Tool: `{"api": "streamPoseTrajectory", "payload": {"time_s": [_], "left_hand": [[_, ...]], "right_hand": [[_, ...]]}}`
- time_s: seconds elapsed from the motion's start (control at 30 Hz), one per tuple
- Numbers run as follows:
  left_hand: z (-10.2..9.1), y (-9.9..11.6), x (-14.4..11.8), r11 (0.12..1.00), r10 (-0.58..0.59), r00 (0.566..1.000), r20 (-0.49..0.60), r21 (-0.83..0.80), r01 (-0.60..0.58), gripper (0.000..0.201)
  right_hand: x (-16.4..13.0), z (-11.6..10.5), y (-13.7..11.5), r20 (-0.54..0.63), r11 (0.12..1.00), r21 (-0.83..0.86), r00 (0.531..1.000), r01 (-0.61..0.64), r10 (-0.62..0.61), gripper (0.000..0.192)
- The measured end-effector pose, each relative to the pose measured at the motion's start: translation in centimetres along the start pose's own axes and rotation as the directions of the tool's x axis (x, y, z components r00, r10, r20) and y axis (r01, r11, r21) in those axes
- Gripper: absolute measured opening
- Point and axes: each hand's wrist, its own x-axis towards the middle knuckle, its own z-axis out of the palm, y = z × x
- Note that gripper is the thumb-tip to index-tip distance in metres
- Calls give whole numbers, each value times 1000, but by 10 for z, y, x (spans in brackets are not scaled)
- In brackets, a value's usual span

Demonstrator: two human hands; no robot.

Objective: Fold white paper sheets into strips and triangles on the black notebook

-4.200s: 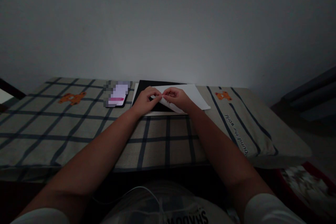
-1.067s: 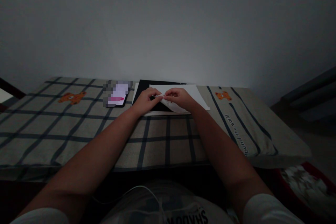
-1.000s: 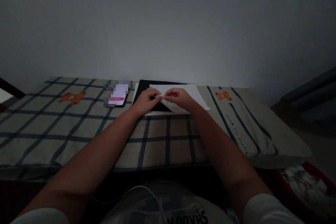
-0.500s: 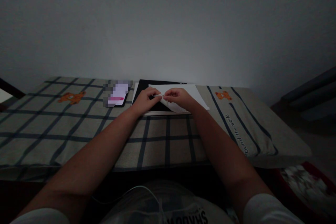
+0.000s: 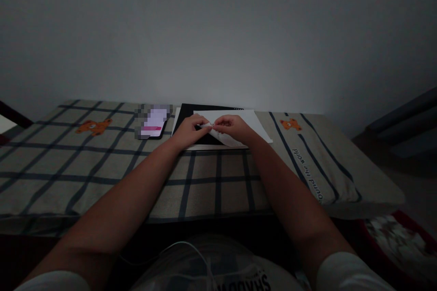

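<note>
Almost nothing has moved since half a second ago: left hand (image 5: 187,131) and right hand (image 5: 231,127) still pinch the white paper (image 5: 235,123) together over the black board (image 5: 186,113). Phone (image 5: 152,123) lies at nine o'clock on the checked cloth (image 5: 102,163).

We are seeing a phone (image 5: 152,124) lying on the checked cloth (image 5: 102,163), its screen glowing, left of a black board (image 5: 186,113). Orange bear prints (image 5: 94,127) are showing on the cloth, and a plain wall (image 5: 218,32) is rising behind.
</note>
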Motion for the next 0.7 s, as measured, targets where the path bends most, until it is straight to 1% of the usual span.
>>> {"api": "streamPoseTrajectory", "payload": {"time_s": [0.1, 0.23, 0.47, 0.6, 0.7], "left_hand": [[1, -1, 0, 1000, 12, 1000, -15, 17, -11, 19], [2, -3, 0, 999, 25, 999, -26, 26, -24, 19], [1, -2, 0, 999, 23, 1000, 18, 36, -24, 21], [1, -1, 1, 1000, 17, 999, 33, 17, -17, 22], [0, 0, 1, 1000, 12, 1000, 20, 1, -12, 24]], "right_hand": [[1, 0, 1, 16, 1000, 19, 1000, 10, -10, 29], [1, 0, -1, 37, 998, 65, 999, -16, 14, 28], [0, 0, -2, 40, 997, 67, 998, -40, 38, 29], [0, 1, -1, 69, 998, 64, 998, -6, 2, 29], [1, 1, 0, 67, 997, 75, 997, 20, -25, 29]]}}
